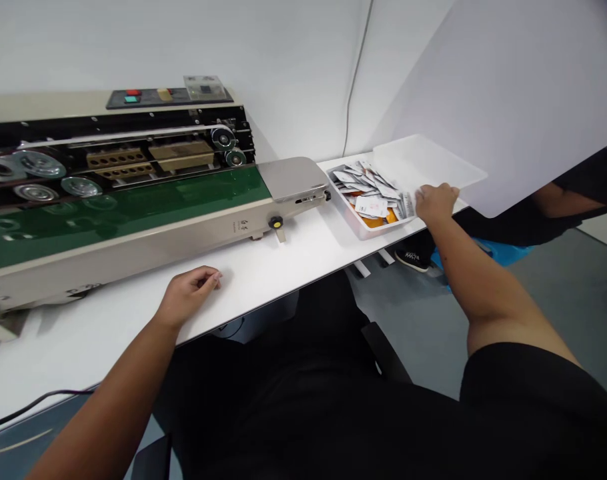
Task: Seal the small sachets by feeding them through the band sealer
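Note:
My left hand (189, 291) rests on the white table (293, 267), fingers curled loosely, holding nothing, just in front of the sealing machine (133, 200) with its green conveyor belt (108, 213). My right hand (436, 202) reaches to the right end of the table and touches the near right corner of a clear plastic bin (363, 230) filled with several small white and orange sachets (371, 193). Whether its fingers hold a sachet is hidden.
A translucent lid (423, 163) lies behind the bin. A large white board (513, 93) leans over the right side, with another person's arm (558, 200) under it. A shoe (411, 259) and blue object are on the floor. A black cable (28, 403) runs along the table's left edge.

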Demonstrator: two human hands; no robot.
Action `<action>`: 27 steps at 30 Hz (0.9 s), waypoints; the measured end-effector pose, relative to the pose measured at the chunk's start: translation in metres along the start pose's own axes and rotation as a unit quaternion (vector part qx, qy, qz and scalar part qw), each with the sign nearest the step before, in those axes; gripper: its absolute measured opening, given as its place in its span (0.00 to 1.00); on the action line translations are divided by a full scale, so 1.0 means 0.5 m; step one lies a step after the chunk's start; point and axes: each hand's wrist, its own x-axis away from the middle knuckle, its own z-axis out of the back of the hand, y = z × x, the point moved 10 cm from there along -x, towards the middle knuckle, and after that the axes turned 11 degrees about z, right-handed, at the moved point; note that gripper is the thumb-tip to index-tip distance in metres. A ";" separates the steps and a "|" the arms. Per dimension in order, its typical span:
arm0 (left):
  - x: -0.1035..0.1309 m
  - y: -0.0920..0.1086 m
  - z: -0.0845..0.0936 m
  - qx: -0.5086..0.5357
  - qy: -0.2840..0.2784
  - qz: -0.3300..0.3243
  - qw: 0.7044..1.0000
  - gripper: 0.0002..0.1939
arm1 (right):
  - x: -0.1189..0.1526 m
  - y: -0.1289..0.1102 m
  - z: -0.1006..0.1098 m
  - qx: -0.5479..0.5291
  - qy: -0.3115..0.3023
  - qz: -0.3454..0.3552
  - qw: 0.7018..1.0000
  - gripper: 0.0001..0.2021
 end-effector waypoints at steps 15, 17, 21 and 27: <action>0.004 0.006 0.005 0.005 0.012 -0.008 1.000 0.19 | -0.040 0.013 -0.044 -0.070 -0.019 -0.042 0.996 0.17; 0.005 0.007 0.004 0.011 0.009 -0.005 1.000 0.19 | -0.036 0.028 -0.058 -0.057 -0.035 -0.045 0.997 0.18; 0.007 0.016 0.002 0.012 0.006 -0.008 1.000 0.19 | -0.019 0.042 -0.080 -0.041 -0.058 -0.044 0.997 0.19; 0.013 0.029 0.004 0.007 0.004 -0.011 1.000 0.18 | -0.008 0.046 -0.101 -0.055 -0.060 -0.047 0.996 0.20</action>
